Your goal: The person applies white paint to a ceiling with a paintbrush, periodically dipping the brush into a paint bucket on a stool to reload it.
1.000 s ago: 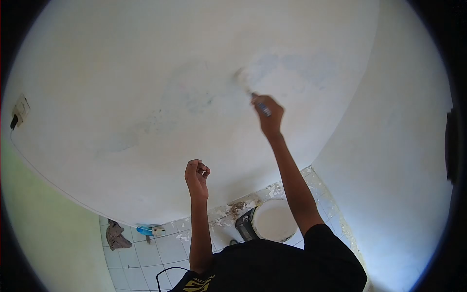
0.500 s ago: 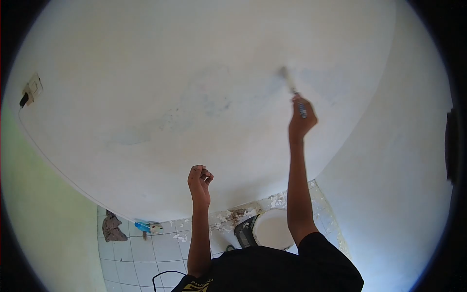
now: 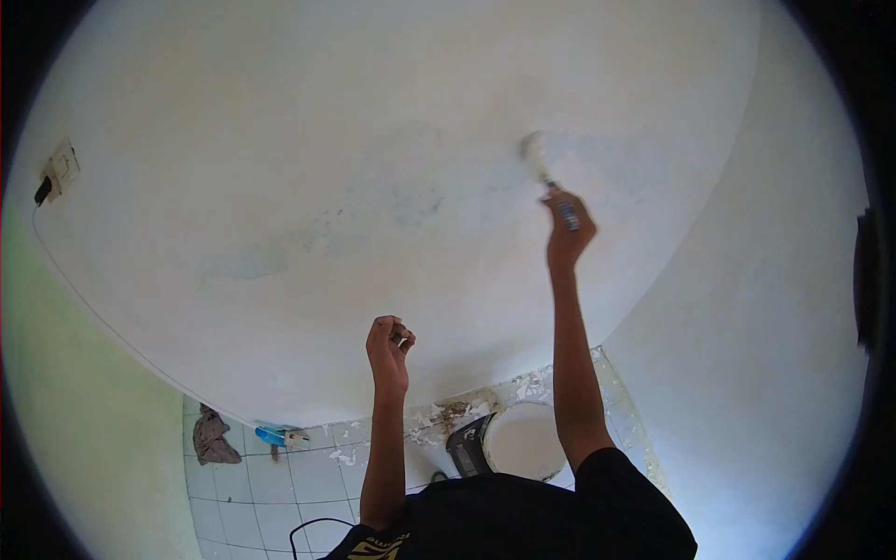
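My right hand [image 3: 571, 229] is closed around the handle of a paintbrush [image 3: 536, 157], whose pale bristles are against the white wall [image 3: 280, 121]. Bluish-grey patches and dark specks [image 3: 420, 203] mark the wall to the left of the brush. Lower down, my left hand [image 3: 389, 347] hangs in front of the wall with its fingers curled in loosely and nothing visible in them. Below my right forearm stands a dark-sided bucket [image 3: 469, 446] of whitish paint, partly covered by my arm and shirt.
A grey-brown rag [image 3: 216, 439] and a blue object [image 3: 271, 436] lie on the tiled floor [image 3: 271, 481] at lower left. White flakes litter the floor by the wall. A socket [image 3: 63, 164] with a black plug [image 3: 43, 190] and cable is at far left.
My right hand and the paintbrush have moved slightly left and a little down along the wall. My left hand has shifted slightly right, still curled.
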A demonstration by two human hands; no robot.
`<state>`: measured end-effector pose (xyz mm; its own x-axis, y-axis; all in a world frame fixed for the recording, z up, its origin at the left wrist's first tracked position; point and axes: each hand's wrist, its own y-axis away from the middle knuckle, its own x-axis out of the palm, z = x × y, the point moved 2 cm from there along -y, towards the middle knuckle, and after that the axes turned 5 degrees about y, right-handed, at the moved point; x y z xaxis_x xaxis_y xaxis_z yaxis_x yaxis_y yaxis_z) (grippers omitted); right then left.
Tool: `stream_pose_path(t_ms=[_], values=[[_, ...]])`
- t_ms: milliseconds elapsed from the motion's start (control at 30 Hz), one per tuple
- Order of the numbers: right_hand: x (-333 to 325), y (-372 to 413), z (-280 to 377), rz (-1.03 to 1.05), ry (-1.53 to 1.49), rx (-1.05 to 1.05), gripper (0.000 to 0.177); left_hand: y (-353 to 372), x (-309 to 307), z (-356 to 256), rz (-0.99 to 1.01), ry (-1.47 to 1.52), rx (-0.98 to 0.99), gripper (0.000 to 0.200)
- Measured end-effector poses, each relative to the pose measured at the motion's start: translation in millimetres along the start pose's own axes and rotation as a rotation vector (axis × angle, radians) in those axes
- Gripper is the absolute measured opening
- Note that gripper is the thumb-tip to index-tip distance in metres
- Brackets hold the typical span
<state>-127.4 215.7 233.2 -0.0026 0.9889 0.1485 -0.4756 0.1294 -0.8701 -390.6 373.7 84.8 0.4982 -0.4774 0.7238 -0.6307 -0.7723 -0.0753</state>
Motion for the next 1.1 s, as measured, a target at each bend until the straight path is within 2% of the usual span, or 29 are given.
stream_pose_path(t_ms=[67, 100, 167, 233, 300, 333, 367, 433, 467, 567, 633, 767, 800, 833, 900, 933, 967, 1000, 1033, 1100], values=[[12, 24, 17, 0.220, -0.130, 0.116, 0.005, -4, 0, 4, -0.001, 0.000, -0.003, 0.018], [13, 35, 19, 0.428, -0.155, 0.108, 0.011, -7, 2, 7, 0.012, 0.002, -0.007, 0.018], [17, 56, 44, 0.664, -0.200, 0.189, 0.009, -8, 9, 11, 0.029, -0.001, -0.021, 0.018], [14, 67, 54, 0.698, -0.169, 0.142, 0.009, -6, 18, 11, 0.033, 0.034, -0.035, 0.017], [3, 60, 25, 0.618, -0.080, 0.057, 0.012, -3, 22, 9, 0.045, 0.023, -0.029, 0.016], [-4, 49, 11, 0.502, -0.006, 0.021, 0.011, -1, 21, 8, 0.048, 0.015, -0.022, 0.016], [-13, 36, -2, 0.366, 0.020, 0.097, 0.010, 0, 18, 7, 0.044, 0.016, -0.021, 0.016], [-36, 10, -17, 0.075, 0.239, -0.018, 0.011, 0, 9, 3, 0.021, -0.003, -0.013, 0.018], [-45, 3, -21, -0.053, 0.185, 0.066, 0.011, 1, 5, -1, 0.021, 0.002, -0.005, 0.018], [-51, 6, -22, -0.319, 0.071, 0.056, 0.010, 3, 0, -12, -0.022, 0.017, 0.042, 0.017], [-37, 37, -27, -0.183, 0.134, 0.139, 0.012, 3, -4, -16, -0.050, 0.020, 0.062, 0.017], [17, 110, 9, 0.441, -0.045, 0.102, 0.011, -1, 2, -7, -0.019, 0.032, 0.039, 0.017], [22, 115, 24, 0.510, -0.127, 0.090, 0.011, -1, 7, -4, -0.012, 0.028, 0.037, 0.017], [24, 114, 39, 0.471, -0.132, 0.052, 0.010, 1, 10, -2, -0.009, 0.029, 0.011, 0.017], [16, 97, 34, 0.457, -0.132, 0.167, 0.009, 4, 11, 2, -0.010, 0.028, -0.023, 0.017], [13, 82, 26, 0.386, -0.150, 0.142, 0.008, 4, 10, 4, 0.018, 0.016, -0.010, 0.018], [7, 64, 17, 0.335, -0.076, 0.209, 0.008, 4, 9, 4, 0.044, 0.006, 0.005, 0.019], [-1, 44, 14, 0.255, -0.006, 0.205, 0.009, 6, 10, 2, 0.036, 0.006, 0.004, 0.019], [-8, 31, -6, 0.127, 0.059, 0.077, 0.012, 8, 12, -1, 0.033, 0.001, 0.008, 0.019], [-25, 11, -1, -0.130, 0.197, 0.015, 0.011, 11, 9, -9, 0.020, -0.001, 0.018, 0.019]])
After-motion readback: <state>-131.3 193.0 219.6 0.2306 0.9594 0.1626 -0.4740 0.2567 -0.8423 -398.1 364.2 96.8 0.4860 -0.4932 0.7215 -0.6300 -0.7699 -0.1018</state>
